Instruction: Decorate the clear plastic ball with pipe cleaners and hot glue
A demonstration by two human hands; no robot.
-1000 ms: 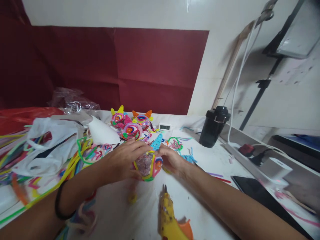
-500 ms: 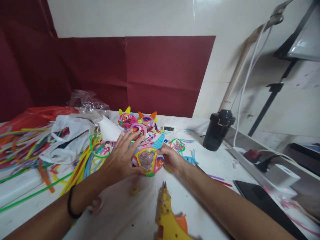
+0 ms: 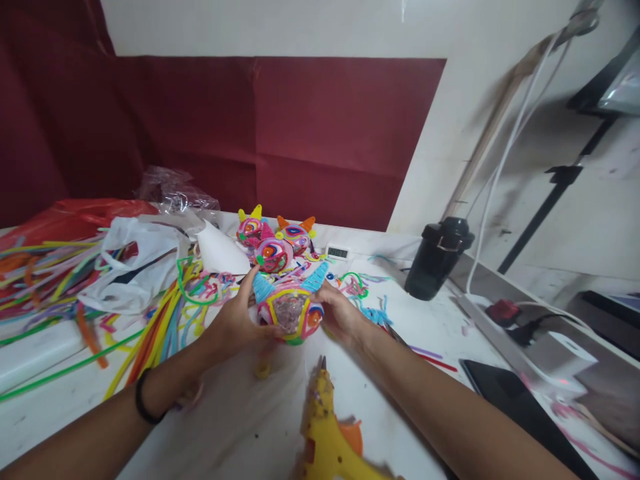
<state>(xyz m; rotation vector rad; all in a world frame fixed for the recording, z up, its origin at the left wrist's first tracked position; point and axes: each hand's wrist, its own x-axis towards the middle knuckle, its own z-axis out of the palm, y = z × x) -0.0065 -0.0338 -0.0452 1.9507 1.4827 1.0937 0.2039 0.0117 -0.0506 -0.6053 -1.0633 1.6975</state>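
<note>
On a cluttered white counter (image 3: 240,427), the left hand (image 3: 235,323) and right hand (image 3: 340,317) grasp a colourful horned ball (image 3: 290,310) between them. Even pressure from both sides would likely spare the blue horns; glue gun (image 3: 325,440) lies near.

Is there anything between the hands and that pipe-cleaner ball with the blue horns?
Nothing visible. The left hand and right hand both already touch the horned ball, one on each side. The yellow glue gun lies nearer the camera, apart from it.

Head camera, looking down, close.
</note>
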